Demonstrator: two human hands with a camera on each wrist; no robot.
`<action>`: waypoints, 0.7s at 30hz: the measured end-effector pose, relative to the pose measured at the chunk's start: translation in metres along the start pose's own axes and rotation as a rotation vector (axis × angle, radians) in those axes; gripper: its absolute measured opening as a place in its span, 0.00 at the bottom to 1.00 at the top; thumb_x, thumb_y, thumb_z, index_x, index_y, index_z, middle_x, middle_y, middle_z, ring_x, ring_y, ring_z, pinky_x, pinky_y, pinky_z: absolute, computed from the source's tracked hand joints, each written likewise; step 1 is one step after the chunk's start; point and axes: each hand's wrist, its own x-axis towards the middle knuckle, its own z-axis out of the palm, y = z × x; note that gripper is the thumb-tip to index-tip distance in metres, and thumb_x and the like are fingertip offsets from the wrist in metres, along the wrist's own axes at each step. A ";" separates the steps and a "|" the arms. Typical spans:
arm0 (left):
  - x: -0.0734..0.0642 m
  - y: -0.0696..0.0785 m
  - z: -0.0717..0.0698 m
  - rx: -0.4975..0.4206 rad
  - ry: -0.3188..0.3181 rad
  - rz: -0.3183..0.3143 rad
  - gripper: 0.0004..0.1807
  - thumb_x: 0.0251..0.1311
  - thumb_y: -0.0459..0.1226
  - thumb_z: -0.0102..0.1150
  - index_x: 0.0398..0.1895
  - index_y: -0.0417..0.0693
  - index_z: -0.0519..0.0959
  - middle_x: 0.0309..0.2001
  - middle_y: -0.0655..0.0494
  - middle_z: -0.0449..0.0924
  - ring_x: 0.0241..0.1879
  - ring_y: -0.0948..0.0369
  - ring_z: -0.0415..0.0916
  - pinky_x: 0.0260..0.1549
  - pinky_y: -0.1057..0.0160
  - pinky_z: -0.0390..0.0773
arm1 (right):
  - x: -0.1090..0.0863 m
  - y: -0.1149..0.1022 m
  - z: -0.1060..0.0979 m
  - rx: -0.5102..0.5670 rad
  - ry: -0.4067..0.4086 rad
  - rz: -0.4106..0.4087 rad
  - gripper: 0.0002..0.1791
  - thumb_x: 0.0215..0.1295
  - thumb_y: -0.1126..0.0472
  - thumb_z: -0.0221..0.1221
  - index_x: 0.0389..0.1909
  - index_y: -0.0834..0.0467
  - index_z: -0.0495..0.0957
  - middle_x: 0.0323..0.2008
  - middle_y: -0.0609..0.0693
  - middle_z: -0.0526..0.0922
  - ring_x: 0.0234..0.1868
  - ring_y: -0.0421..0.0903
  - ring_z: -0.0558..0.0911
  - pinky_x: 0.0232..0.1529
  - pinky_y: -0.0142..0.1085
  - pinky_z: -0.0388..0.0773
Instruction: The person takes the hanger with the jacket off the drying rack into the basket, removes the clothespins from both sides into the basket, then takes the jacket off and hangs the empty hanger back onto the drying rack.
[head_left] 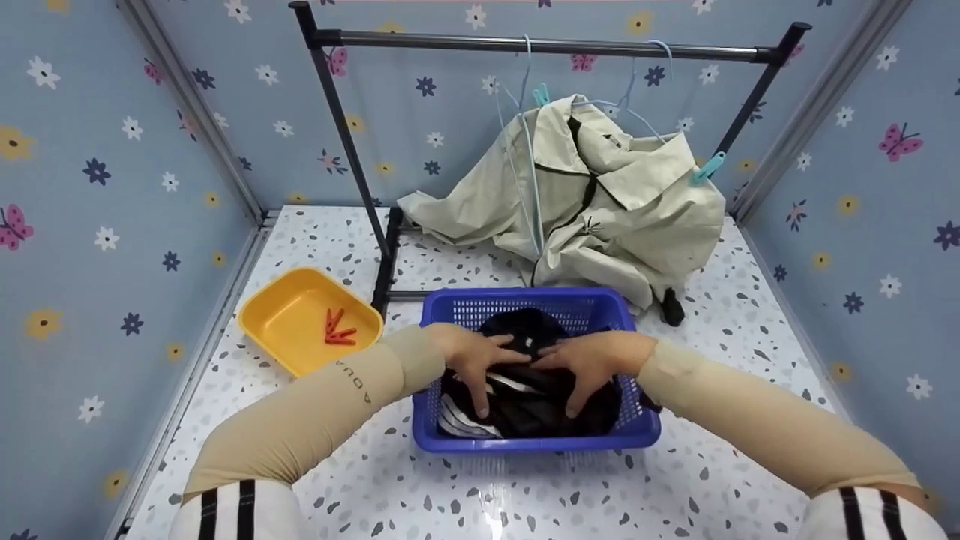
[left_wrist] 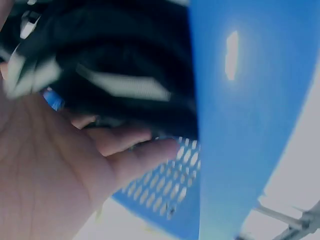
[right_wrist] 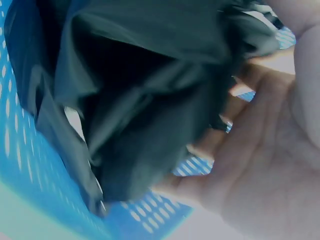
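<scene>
A blue plastic laundry basket (head_left: pixel 536 444) stands in front of me, holding black clothing (head_left: pixel 525 412) with white stripes. Both hands are inside it, over the clothing. My left hand (head_left: pixel 474 360) has its fingers spread and touching the black fabric, thumb pointing toward the near rim. Facing it, my right hand (head_left: pixel 592 361) lies on the same pile with its fingers spread too. The left wrist view shows the left hand (left_wrist: pixel 45 165) with nearly straight fingers beside the fabric (left_wrist: pixel 135 55). In the right wrist view, dark folds (right_wrist: pixel 150 100) partly hide the right hand's fingertips.
Behind the basket, a beige jacket (head_left: pixel 630 217) hangs low from a black rack (head_left: pixel 450 41) on light-blue hangers with teal clips (head_left: pixel 709 168). At the left sits a yellow tub (head_left: pixel 281 300) with red clothespins (head_left: pixel 339 330). Flower-patterned walls enclose the speckled tabletop (head_left: pixel 720 450).
</scene>
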 end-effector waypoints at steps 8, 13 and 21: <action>-0.012 -0.008 -0.003 0.171 -0.086 -0.003 0.57 0.59 0.47 0.82 0.85 0.86 0.56 0.90 0.62 0.47 0.88 0.49 0.47 0.81 0.40 0.63 | -0.022 0.006 -0.004 -0.066 -0.008 -0.051 0.34 0.58 0.54 0.79 0.68 0.51 0.85 0.76 0.56 0.78 0.75 0.60 0.77 0.77 0.54 0.73; -0.005 -0.006 0.008 0.199 -0.137 -0.034 0.56 0.62 0.48 0.80 0.86 0.87 0.54 0.90 0.63 0.46 0.88 0.51 0.48 0.79 0.43 0.66 | -0.013 0.009 0.009 -0.067 -0.093 -0.029 0.35 0.58 0.54 0.79 0.69 0.48 0.85 0.76 0.53 0.78 0.76 0.57 0.77 0.77 0.48 0.74; 0.002 0.001 0.014 0.259 -0.187 -0.064 0.55 0.66 0.53 0.76 0.87 0.85 0.49 0.91 0.62 0.41 0.89 0.52 0.43 0.81 0.51 0.64 | 0.007 0.005 0.021 -0.141 -0.201 0.069 0.37 0.60 0.54 0.78 0.72 0.47 0.82 0.76 0.49 0.78 0.78 0.54 0.74 0.79 0.44 0.71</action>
